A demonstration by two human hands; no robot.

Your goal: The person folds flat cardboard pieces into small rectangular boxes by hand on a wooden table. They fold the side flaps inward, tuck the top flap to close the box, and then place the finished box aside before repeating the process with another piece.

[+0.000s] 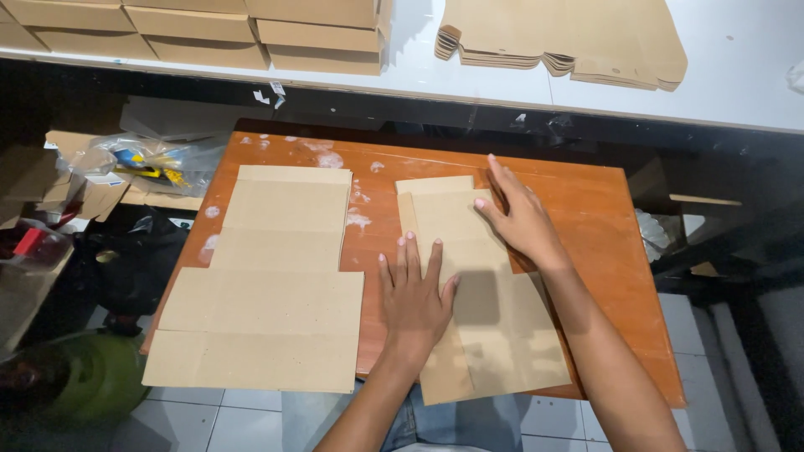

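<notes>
Here your left hand (414, 297) and right hand (521, 219) press flat, released, on the half-folded cardboard blank (481, 310), another flat blank (268, 285) left of them unfolded.

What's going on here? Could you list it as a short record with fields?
Surface: orange wooden table, with white smears
Left hand: flat, pressing on the folded cardboard blank
Right hand: flat on the same blank, farther up
Beside it: unfolded cardboard blank, lying flat, untouched
Behind: stack of flat blanks and closed cardboard boxes on a white counter
</notes>
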